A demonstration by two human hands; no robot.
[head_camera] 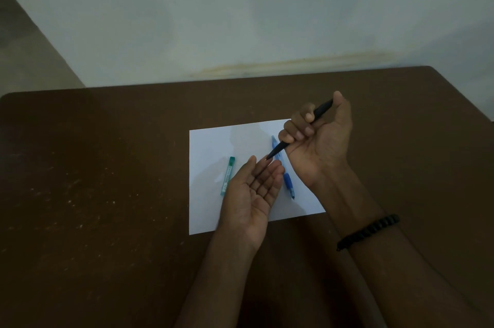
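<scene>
Two hands above the sheet, one holding a black pen

The right hand is raised above the desk with its palm turned toward the camera. Its grip is closed round a black pen: four fingers curl over the barrel and the thumb stands up beside the upper end. The pen slants down and to the left, clear of the desk, and its tip ends just over the fingertips of the left hand. That hand is palm up with its fingers straight and together, its grip wide and holding nothing. Whether the tip touches the fingers I cannot tell.

Under both hands a white sheet of paper lies on the brown desk. A blue pen lies on the sheet, partly hidden behind the left fingers and the black pen. A green tube lies on the sheet just left of the left hand, apart from the blue pen. A black bracelet circles the right forearm.
</scene>
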